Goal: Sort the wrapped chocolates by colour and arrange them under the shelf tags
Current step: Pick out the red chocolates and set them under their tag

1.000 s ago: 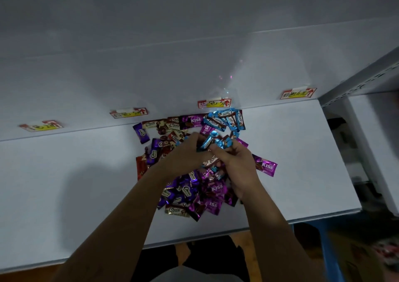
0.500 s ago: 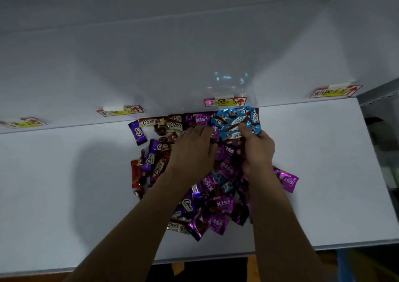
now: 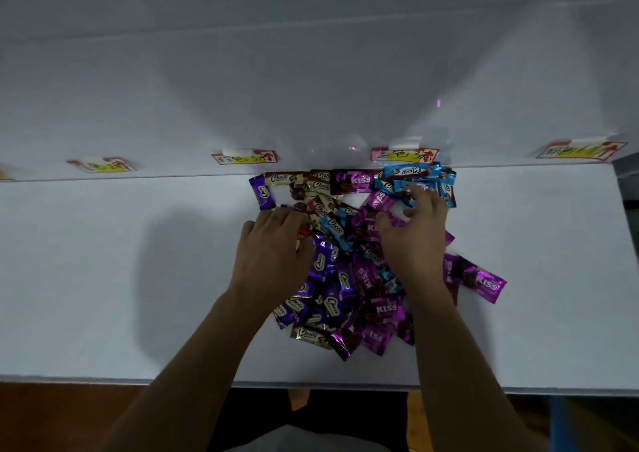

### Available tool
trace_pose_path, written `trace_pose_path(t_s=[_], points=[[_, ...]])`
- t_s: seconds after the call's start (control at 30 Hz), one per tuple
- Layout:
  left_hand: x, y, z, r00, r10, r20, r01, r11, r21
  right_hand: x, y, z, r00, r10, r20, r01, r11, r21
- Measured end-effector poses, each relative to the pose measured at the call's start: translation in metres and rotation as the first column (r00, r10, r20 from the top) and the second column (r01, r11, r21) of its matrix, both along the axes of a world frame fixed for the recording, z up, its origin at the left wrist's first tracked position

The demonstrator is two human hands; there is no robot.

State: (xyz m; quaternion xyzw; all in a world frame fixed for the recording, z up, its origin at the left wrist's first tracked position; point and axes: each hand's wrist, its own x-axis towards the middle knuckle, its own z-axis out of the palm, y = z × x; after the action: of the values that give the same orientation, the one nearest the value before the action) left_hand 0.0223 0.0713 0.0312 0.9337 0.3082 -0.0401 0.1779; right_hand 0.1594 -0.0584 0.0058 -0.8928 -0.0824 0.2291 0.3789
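Early days: only the blue chocolates [image 3: 416,179] sit grouped under one shelf tag [image 3: 404,155].
The mixed pile [image 3: 349,278] lies mid-shelf [image 3: 138,278], with purple, magenta and brown unsorted. Wrappers read "Choco" and "KISS"; the tag handwriting is illegible. The left hand [image 3: 273,244] and right hand [image 3: 415,240] rest on the pile, fingers [image 3: 427,199] spread and gripping nothing.

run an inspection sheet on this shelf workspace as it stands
surface: white shelf, flat, dimly lit
job's things: mixed pile of wrapped chocolates mid-shelf, purple, magenta, brown and blue unsorted; blue chocolates grouped at the back under one shelf tag; other tags along the back
clutter: nothing seen
grippers: left hand lies on the pile's left side; right hand spread, fingers touching the blue group
cables: nothing seen
surroundings: white back wall; wooden floor below
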Motion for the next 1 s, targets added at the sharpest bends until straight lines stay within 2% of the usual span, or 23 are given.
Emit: trace_pose_path(t_s=[0.17, 0.3, 0.53, 0.77, 1.0], points=[[-0.019, 0.002, 0.026, 0.997, 0.05, 0.063, -0.05, 0.999, 0.0, -0.035, 0.019, 0.033, 0.928, 0.356, 0.108, -0.352, 0.934, -0.054], [-0.047, 0.006, 0.044, 0.989, 0.107, 0.101, -0.106, 0.994, -0.012, -0.066, 0.037, 0.062, 0.845, 0.51, 0.16, -0.508, 0.86, -0.056], [-0.11, 0.021, 0.071, 0.964, 0.199, 0.175, -0.198, 0.98, -0.026, -0.126, 0.062, 0.094, 0.78, 0.583, 0.229, -0.579, 0.81, -0.09], [-0.178, 0.035, 0.089, 0.94, 0.213, 0.265, -0.222, 0.975, 0.001, -0.207, 0.078, 0.11, 0.741, 0.622, 0.254, -0.614, 0.78, -0.119], [-0.229, 0.041, 0.089, 0.942, 0.219, 0.254, -0.208, 0.976, -0.068, -0.253, 0.071, 0.113, 0.729, 0.616, 0.299, -0.597, 0.785, -0.162]])
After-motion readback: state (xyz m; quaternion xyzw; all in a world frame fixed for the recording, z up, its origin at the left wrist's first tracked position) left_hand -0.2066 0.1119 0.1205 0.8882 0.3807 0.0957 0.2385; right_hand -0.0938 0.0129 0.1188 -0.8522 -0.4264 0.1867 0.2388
